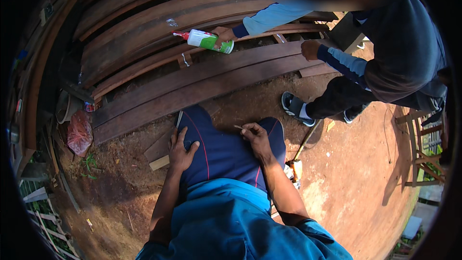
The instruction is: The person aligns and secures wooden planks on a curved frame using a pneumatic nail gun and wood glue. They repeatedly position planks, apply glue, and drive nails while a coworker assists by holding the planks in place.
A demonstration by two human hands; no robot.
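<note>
My left hand [180, 154] lies on my left thigh with the thumb and fingers spread, holding nothing. Over the right thigh, my right hand [258, 139] pinches a small thin brownish stick [238, 126] between thumb and fingertips; it is too small to tell its exact kind. Both hands rest near the dark blue trousers [222, 156]. Across from me, another person's hand [224, 36] grips a white and green bottle [204, 40] with a red nozzle, tilted over the wooden boards. That person's other hand [311, 49] is closed beside a long plank.
Long brown planks [202, 79] lie side by side in front of my knees, with more boards [144, 24] behind. A pink plastic bag [80, 132] sits at the left. The co-worker's shoe [294, 108] is on the dirt floor at the right, near a wooden frame [418, 149].
</note>
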